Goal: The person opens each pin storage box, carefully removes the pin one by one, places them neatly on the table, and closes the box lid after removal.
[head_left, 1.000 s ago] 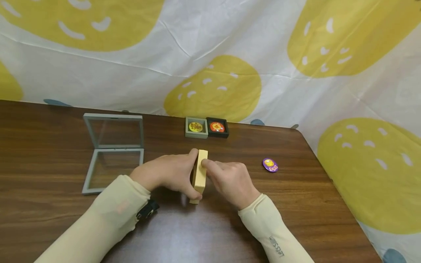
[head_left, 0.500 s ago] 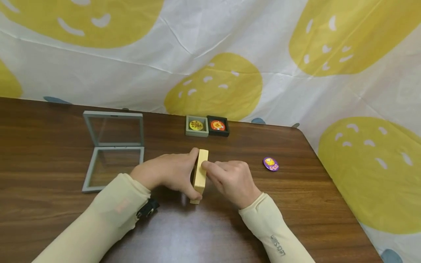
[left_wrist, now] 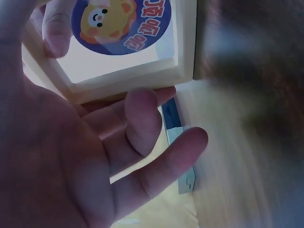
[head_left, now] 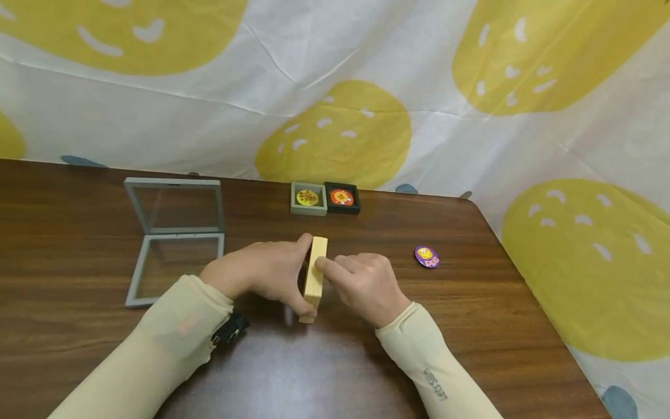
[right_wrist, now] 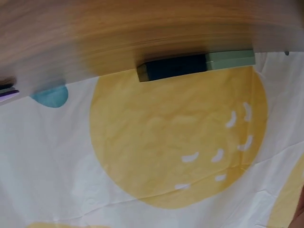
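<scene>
A small cream floating display frame (head_left: 316, 270) stands on edge at the middle of the table. My left hand (head_left: 262, 270) holds it from the left, thumb at the near end and a finger at the far end. Through its clear window in the left wrist view shows a round purple badge (left_wrist: 109, 26) with a yellow bear and pink lettering. The right hand (head_left: 369, 288) has its fingers curled at the frame's right side, and its thumb lies on the upper edge. Little of that hand shows in the right wrist view.
A larger grey display frame (head_left: 137, 273) stands open on the left. At the back, a small grey frame (head_left: 309, 210) and a black one (head_left: 357, 201) hold round badges. Another purple badge (head_left: 427, 256) lies on the right. A patterned cloth (head_left: 445, 139) hangs behind the table.
The view has shifted slightly. Both hands keep the same hold on the cream display frame, with no other visible movement.
</scene>
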A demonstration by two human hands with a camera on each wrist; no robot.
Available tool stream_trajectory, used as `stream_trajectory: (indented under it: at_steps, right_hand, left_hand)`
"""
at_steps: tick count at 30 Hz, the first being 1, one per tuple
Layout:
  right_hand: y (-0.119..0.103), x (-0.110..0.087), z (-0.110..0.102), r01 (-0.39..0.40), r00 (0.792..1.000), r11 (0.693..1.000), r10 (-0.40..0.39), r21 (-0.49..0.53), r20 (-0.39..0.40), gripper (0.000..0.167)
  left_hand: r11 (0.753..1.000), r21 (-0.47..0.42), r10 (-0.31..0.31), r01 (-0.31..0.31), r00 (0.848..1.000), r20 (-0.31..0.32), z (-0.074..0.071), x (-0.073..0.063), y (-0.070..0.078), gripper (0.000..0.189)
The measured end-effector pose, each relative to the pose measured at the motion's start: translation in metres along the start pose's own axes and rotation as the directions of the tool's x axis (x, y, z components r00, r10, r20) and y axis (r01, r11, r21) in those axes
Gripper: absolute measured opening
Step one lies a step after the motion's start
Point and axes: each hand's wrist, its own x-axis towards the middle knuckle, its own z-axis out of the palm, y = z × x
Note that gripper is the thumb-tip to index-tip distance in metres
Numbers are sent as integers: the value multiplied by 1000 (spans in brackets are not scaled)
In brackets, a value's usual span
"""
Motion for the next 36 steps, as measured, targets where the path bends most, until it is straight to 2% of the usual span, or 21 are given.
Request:
stream_trajectory:
  at_steps: [5,8,14,19,24,30,36]
  right_hand:
    - [0,1,-2,49,996,999,-49,-2,-76,21]
    - [-1,3,-4,48,993,999,-46,11,-106,19]
    - [-1,5,-8,52,994,998,-49,20,-96,16]
    - [0,6,-9,89,984,995,-82,35,-157,16]
    - [0,8,-9,95,972,994,-82,51,-220,13]
    - [-1,6,-10,109,972,990,-89,86,-217,12]
    - [-2,6,-10,96,982,988,-75,121,-172,12]
  left_hand:
    - [995,-49,89,-88,996,24,-2,-2,-1,79]
    - [988,-86,133,-131,991,25,-5,-4,1,77]
    - [991,-47,124,-122,992,33,-8,-6,4,77]
    - [992,-38,121,-120,992,44,-8,-6,5,76]
    - [990,-44,136,-134,990,33,-7,-7,5,75]
    - [980,-83,186,-181,981,62,-7,-7,5,73]
    - [957,-184,245,-225,965,93,-5,-5,0,71]
